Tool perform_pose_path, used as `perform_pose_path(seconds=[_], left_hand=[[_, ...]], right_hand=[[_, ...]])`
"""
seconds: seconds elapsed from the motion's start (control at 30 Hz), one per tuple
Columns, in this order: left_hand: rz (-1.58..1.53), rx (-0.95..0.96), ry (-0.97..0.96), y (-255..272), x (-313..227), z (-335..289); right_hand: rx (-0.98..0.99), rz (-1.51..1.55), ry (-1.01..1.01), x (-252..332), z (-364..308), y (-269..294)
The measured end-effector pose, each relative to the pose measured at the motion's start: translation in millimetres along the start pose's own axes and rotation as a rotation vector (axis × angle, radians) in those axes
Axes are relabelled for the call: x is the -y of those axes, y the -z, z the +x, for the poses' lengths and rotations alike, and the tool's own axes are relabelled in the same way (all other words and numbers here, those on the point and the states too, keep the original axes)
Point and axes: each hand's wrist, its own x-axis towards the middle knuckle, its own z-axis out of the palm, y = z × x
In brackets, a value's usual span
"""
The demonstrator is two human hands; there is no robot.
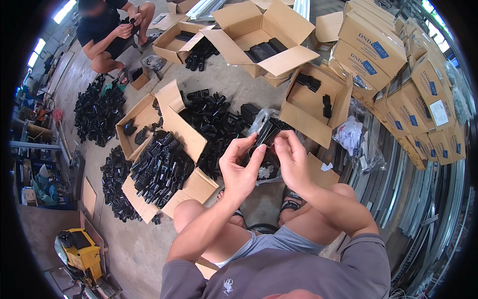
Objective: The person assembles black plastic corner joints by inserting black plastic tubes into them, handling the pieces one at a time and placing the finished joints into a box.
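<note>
Between my two hands is a black plastic part [268,131], ribbed or slotted along its length. My left hand [240,164] grips it from the left, thumb and fingers closed on its lower end. On its other side my right hand [293,158] pinches it with the fingertips. Just below them, a clear plastic bag [269,172] with dark pieces in it is partly hidden by my hands. A large heap of similar black parts [211,119] lies on the floor beyond my left hand.
An open carton piled with black parts [162,169] stands left of my legs. Ahead are more open cartons [313,124], a few parts inside. Stacked closed boxes [373,45] and long metal profiles [398,199] line the right. Another person [107,35] crouches at far left, handling something dark.
</note>
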Motion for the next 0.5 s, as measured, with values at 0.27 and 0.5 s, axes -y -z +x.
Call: perform_pose_path(seconds=[0.27,0.5], left_hand=[[0.079,0.257,0.113,1.0,-1.6,-1.4],[0.462,0.47,0.056,9.2,-16.3,-1.5]], right_hand=[[-0.025,-0.027,0.049,2.1,17.3,18.7],[-0.123,-0.256,0.11,11.7,20.9,27.1]])
